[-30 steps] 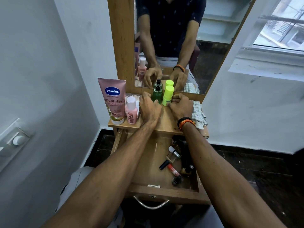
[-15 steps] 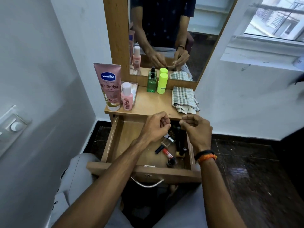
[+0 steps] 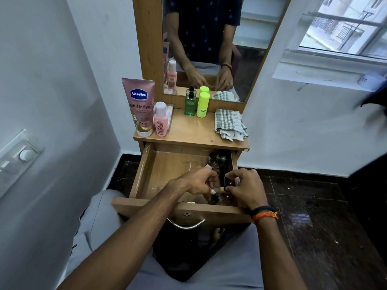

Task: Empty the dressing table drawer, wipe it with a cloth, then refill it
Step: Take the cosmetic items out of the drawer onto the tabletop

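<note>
Both hands, left hand (image 3: 195, 183) and right hand (image 3: 244, 188), grip small cosmetics inside the drawer (image 3: 167, 170).

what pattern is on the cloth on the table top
The cloth has a grey-green and white check pattern, seen best in the head view.

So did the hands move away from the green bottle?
Yes. Both the left hand and right hand came back from the green bottle on the tabletop and went down into the open drawer.
</note>
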Tool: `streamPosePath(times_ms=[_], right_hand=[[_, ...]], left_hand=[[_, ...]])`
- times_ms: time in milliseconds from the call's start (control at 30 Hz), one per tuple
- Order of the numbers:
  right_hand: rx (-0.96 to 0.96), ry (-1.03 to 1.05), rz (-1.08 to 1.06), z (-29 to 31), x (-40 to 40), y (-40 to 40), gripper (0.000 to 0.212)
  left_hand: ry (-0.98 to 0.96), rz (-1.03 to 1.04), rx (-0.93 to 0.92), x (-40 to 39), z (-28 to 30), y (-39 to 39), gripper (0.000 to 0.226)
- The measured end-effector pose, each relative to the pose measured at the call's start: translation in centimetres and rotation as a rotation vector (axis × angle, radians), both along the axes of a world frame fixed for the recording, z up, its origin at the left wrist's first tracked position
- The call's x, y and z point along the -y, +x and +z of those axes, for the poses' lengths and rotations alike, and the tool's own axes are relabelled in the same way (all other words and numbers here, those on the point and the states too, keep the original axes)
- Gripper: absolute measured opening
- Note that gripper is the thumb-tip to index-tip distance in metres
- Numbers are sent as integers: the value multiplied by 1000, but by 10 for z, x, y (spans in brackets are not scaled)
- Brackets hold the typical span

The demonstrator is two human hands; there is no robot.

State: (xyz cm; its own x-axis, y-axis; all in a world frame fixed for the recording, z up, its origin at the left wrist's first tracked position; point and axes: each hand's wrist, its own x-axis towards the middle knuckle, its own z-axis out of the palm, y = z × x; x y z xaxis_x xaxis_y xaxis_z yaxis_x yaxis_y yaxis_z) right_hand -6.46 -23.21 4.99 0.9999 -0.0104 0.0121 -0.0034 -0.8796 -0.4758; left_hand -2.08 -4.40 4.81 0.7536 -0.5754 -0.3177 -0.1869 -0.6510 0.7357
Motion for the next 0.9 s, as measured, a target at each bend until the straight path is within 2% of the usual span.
streamPosePath(times_ms=[267,767,900], right_hand=[[-95,-126,-8,0,-7,2,30],[-94,-319,36,4,-14,1,32],[-72,-381,77,7,-16,1,24]], left_hand=[[95,-43,54,8,-19,-3,27],[205,-22,171,11,-21,-7,24],[188,0,182,10,-18,-9,21]])
